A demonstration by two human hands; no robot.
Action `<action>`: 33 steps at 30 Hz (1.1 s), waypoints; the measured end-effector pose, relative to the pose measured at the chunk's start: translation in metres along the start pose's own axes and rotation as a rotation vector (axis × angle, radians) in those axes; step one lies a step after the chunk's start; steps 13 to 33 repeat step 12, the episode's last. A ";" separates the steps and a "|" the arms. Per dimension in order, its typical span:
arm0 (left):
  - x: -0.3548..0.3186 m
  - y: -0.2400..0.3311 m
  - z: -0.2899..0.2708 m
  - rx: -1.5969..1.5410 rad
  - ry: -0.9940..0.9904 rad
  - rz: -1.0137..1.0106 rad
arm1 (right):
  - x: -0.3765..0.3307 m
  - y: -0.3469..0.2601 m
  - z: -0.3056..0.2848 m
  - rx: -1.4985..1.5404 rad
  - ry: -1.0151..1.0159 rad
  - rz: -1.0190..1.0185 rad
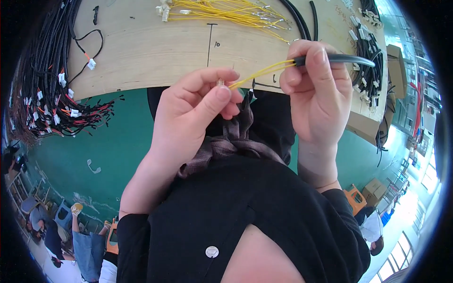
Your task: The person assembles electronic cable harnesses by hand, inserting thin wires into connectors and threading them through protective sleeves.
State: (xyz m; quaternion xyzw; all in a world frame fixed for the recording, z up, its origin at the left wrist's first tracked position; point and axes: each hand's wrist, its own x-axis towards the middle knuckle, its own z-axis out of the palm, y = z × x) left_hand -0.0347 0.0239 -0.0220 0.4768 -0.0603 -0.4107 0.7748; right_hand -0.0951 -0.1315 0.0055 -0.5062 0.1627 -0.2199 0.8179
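Note:
My left hand (181, 106) pinches a small pale connector (220, 82) between thumb and fingertips. Two or so yellow wires (262, 72) run from it across to the right. They enter the end of a black tube (351, 59), which my right hand (322, 96) grips between thumb and fingers. The tube's far part sticks out past that hand to the right, curving slightly down. Both hands are raised in front of the table's near edge, and the wires stretch between them. The left fingers partly hide the connector.
On the wooden table (141, 52) lie yellow wires (226, 12) with white connectors at the back, and black tubing (298, 21) beside them. Black cable bundles hang at the left (47, 61) and lie at the right (365, 52). A cardboard box (362, 127) stands below the right edge.

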 end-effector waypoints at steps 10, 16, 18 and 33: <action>0.003 0.009 0.015 0.318 -0.033 0.165 | -0.012 0.007 0.012 -0.081 -0.181 0.148; 0.000 0.005 0.015 0.177 0.006 0.144 | -0.014 0.010 0.010 -0.141 -0.198 0.190; 0.000 0.005 0.015 0.177 0.006 0.144 | -0.014 0.010 0.010 -0.141 -0.198 0.190; 0.000 0.005 0.015 0.177 0.006 0.144 | -0.014 0.010 0.010 -0.141 -0.198 0.190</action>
